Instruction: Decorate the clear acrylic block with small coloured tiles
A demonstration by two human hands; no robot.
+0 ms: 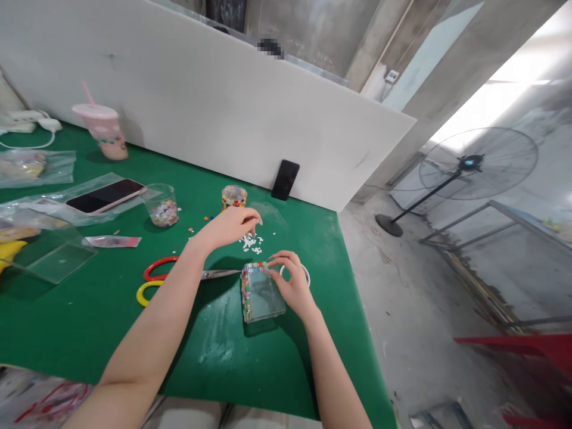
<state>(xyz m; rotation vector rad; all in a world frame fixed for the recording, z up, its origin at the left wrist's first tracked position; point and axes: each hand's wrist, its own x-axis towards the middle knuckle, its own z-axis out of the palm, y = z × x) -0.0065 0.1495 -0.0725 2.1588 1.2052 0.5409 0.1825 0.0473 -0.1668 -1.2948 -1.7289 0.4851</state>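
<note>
A clear square glass box sits on the table, with colourful mosaic pieces along its left and far edges. My right hand grips its far right corner between thumb and fingers. Over a scatter of small white mosaic pieces hovers my left hand, its fingers bent down and pressed together; whatever is between them is too small to make out. Just beyond that hand stands a jar covered in mosaic. Scissors with red and yellow handles lie under my left forearm, their tips close to the box.
A white ring lies partly behind my right hand. Leftward are a plastic cup of mosaic pieces, a phone, a small tube and a pink drink cup. A black phone leans on the white partition.
</note>
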